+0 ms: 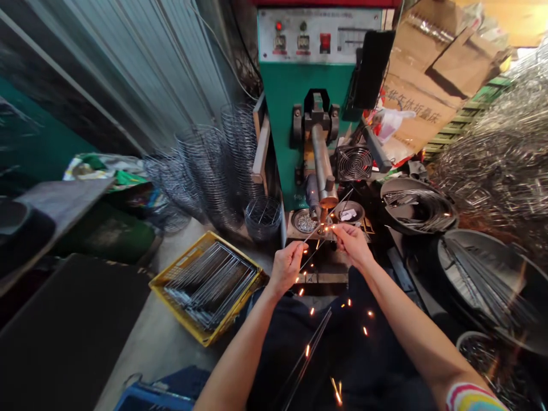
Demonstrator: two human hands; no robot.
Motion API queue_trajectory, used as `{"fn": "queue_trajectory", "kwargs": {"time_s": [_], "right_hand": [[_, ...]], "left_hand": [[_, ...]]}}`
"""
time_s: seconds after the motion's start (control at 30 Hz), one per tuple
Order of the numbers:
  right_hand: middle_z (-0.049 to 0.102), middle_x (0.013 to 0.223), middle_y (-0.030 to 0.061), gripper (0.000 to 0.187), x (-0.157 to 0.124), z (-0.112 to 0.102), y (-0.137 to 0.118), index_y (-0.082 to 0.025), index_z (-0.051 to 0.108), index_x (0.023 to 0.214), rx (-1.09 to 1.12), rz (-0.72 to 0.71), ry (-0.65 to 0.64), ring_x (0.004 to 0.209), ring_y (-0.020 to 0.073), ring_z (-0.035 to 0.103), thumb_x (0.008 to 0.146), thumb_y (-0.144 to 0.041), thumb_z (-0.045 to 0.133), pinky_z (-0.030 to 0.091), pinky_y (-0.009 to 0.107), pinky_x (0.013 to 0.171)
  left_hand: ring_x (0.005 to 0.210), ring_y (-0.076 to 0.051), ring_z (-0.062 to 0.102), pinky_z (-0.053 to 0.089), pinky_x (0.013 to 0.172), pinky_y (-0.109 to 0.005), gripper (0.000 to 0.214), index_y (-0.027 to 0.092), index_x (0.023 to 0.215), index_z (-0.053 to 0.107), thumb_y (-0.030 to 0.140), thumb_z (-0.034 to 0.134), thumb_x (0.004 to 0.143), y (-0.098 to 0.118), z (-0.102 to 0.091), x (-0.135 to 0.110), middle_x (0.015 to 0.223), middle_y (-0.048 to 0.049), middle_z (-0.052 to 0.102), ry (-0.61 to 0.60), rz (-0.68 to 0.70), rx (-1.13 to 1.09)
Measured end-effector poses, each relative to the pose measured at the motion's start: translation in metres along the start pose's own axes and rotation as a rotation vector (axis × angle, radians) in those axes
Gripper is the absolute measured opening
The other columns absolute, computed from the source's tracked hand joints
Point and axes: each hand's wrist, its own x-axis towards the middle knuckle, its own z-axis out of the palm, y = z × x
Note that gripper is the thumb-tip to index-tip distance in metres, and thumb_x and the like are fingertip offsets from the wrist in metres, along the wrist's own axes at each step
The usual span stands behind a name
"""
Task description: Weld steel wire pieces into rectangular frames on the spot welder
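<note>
My left hand (286, 266) is closed in a pinch on a long thin metal wire (314, 245) that runs from my lap up to the welding head. A little to its right, my right hand (351, 242) pinches a small wire piece against that wire. Both meet under the copper electrode (327, 201) of the green spot-welding machine (299, 91). Orange sparks (325, 228) fly from the contact point and fall over my dark apron. More thin wire (306, 357) lies across my lap.
A yellow crate (205, 282) of wire grids sits on the floor at left, behind it stacks of round wire baskets (205, 165). Dark basins (417, 208) of cut wire stand at right. A small fan (354, 162) and two small dishes (305, 220) flank the electrode.
</note>
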Motion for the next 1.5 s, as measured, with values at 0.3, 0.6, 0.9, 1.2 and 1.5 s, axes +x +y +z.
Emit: {"fn": "queue_trajectory", "kwargs": {"time_s": [0.3,0.6,0.9,1.2,1.5], "right_hand": [[0.059,0.057,-0.0003,0.035,-0.112,-0.030,0.058,-0.017,0.068,0.069,-0.475,0.096,-0.361,0.053,0.0129,0.050,0.081,-0.050,0.065,0.040,0.023,0.052],[0.073,0.097,0.0060,0.027,-0.151,-0.030,0.074,-0.022,0.071,0.097,-0.791,-0.001,-0.653,0.090,0.0247,0.067,0.091,-0.037,0.049,0.049,0.034,0.083],[0.071,0.111,0.0087,0.034,-0.155,-0.015,0.108,-0.025,0.070,0.106,-0.972,-0.081,-0.790,0.102,0.0282,0.066,0.092,-0.044,0.046,0.051,0.039,0.091],[0.068,0.119,0.0086,0.033,-0.160,-0.029,0.112,-0.029,0.069,0.111,-1.025,-0.059,-0.794,0.107,0.0297,0.065,0.091,-0.042,0.046,0.052,0.043,0.095],[0.069,0.115,0.0102,0.036,-0.139,-0.070,0.105,-0.026,0.070,0.109,-1.101,-0.102,-0.688,0.103,0.0294,0.066,0.091,-0.047,0.046,0.052,0.043,0.094]], "left_hand": [[0.069,-0.014,0.066,0.047,0.066,-0.023,0.030,0.015,0.099,0.069,0.028,0.042,0.098,-0.005,-0.004,-0.011,0.083,-0.0067,0.073,-0.009,0.168,0.061],[0.083,-0.019,0.070,0.052,0.077,-0.027,0.027,0.018,0.105,0.070,0.030,0.048,0.095,-0.048,-0.104,-0.130,0.095,-0.0097,0.075,0.074,-0.014,0.285],[0.036,-0.004,0.019,0.018,0.037,-0.017,0.044,0.011,0.094,0.066,0.052,0.066,0.078,-0.124,-0.185,-0.193,0.046,0.0133,0.025,1.132,-0.369,-0.409],[0.038,-0.003,0.022,0.024,0.042,-0.016,0.043,0.013,0.101,0.060,0.052,0.061,0.085,-0.176,-0.217,-0.190,0.049,0.0138,0.023,1.329,-0.448,-0.531],[0.056,-0.012,0.054,0.043,0.052,-0.024,0.035,0.012,0.075,0.063,0.045,0.071,0.080,-0.161,-0.126,-0.241,0.066,0.0007,0.058,0.810,-0.919,-0.361]]}}
